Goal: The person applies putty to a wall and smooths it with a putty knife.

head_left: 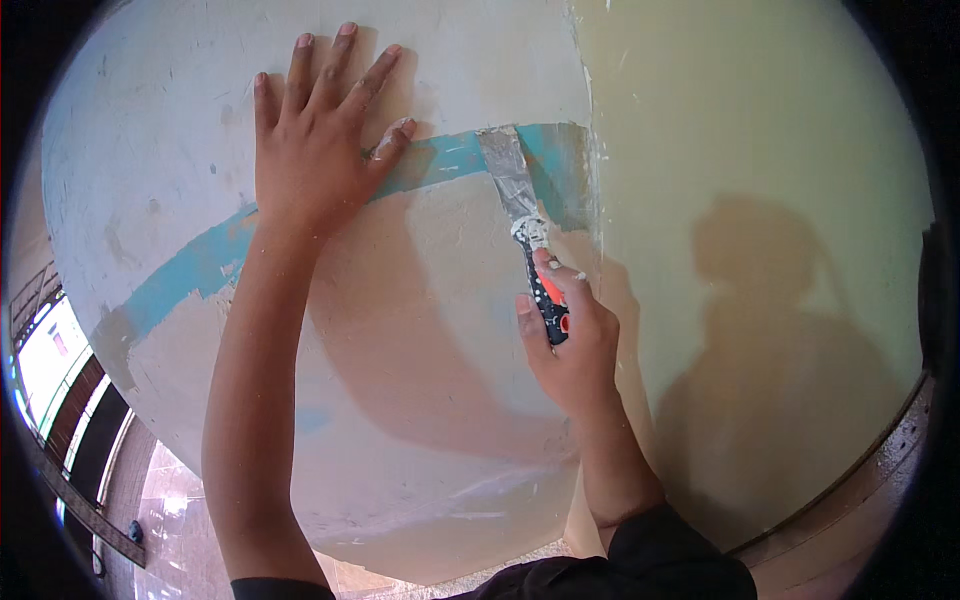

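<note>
My left hand (318,155) lies flat on the pale wall (160,110), its fingers spread and its thumb smudged with white. In my right hand (578,345) is a putty knife (513,178), gripped by its black and orange handle. White filler clings where the blade meets the handle. The blade's tip touches the upper edge of a turquoise band (440,160) that curves across the wall. Below the band, the surface (440,270) is beige and looks rough.
To the right, past a vertical corner line, stands a yellow-green wall (760,130) bearing my shadow. Shiny floor tiles (165,490) show at the lower left, near a bright opening (52,350) with railings. A dark ledge (840,480) curves along the lower right.
</note>
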The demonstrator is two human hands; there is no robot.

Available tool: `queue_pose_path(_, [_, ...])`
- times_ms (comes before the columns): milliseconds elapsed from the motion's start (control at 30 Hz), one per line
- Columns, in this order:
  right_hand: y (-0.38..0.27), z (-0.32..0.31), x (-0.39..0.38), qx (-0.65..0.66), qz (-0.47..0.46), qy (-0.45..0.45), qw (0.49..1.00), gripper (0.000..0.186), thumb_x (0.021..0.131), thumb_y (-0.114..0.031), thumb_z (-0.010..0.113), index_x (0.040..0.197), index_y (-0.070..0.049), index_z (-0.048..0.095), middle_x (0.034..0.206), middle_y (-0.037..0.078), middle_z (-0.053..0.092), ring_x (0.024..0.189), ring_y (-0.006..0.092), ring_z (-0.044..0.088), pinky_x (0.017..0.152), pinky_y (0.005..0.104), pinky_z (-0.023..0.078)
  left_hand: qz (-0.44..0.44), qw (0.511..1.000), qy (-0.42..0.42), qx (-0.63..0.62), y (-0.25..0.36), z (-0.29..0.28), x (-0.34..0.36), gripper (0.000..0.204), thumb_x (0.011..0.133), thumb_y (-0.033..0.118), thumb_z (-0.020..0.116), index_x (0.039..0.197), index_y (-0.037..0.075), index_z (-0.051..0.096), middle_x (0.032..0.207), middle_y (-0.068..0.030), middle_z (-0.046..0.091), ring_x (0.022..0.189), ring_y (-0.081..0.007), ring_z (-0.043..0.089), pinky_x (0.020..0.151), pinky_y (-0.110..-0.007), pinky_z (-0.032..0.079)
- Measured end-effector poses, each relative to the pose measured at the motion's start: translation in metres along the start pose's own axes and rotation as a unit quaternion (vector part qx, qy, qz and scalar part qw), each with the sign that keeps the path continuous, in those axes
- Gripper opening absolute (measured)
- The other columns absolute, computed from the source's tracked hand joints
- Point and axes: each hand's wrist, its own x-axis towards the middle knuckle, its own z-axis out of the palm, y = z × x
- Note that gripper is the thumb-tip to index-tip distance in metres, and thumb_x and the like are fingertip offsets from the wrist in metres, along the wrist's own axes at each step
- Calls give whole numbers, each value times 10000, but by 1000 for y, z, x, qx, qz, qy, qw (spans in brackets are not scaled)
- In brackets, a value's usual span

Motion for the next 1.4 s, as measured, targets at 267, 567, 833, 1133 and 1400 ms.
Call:
queue_pose_path(267, [7,3,-5,-13,3,-3,1000,356,867,-124,717,1187,-28,591,1170,128,699,869,278,717,704,334,564,4,1000,9,-4,0,1,-2,496,999,496,436,1485,400,409,1612,17,296,1502,-284,219,1199,-580,127])
queue_pose_path(567, [-8,7,-12,3,14,-13,1000,385,868,-116,709,1221,-21,589,1157,148,696,868,283,714,727,336,564,7,999,17,-27,-3,2,-4,477,1007,381,459,1482,393,419,1597,9,325,1494,-280,237,1200,-574,140])
queue_pose_path(833, [-4,7,-32,-11,-4,-23,1000,377,870,-136,710,1217,-36,602,1094,142,711,855,284,714,703,340,562,37,997,-44,53,-84,-15,-36,488,1025,487,333,1495,377,401,1626,40,256,1517,-225,176,1237,-501,73])
queue_pose_path(1133, [-18,17,-25,-11,12,-49,999,409,874,-147,710,1258,-79,584,993,126,716,721,256,684,622,333,538,-42,995,-4,87,-199,-27,-103,605,990,627,200,1496,367,406,1618,49,271,1516,-224,174,1235,-499,86])
queue_pose_path(1400, [-31,15,-20,-16,35,-69,997,396,897,-193,697,1239,-48,560,1057,132,704,781,265,700,665,346,553,-101,992,-22,76,-210,-38,-135,610,1000,622,167,1516,366,368,1630,54,238,1520,-227,159,1225,-542,78])
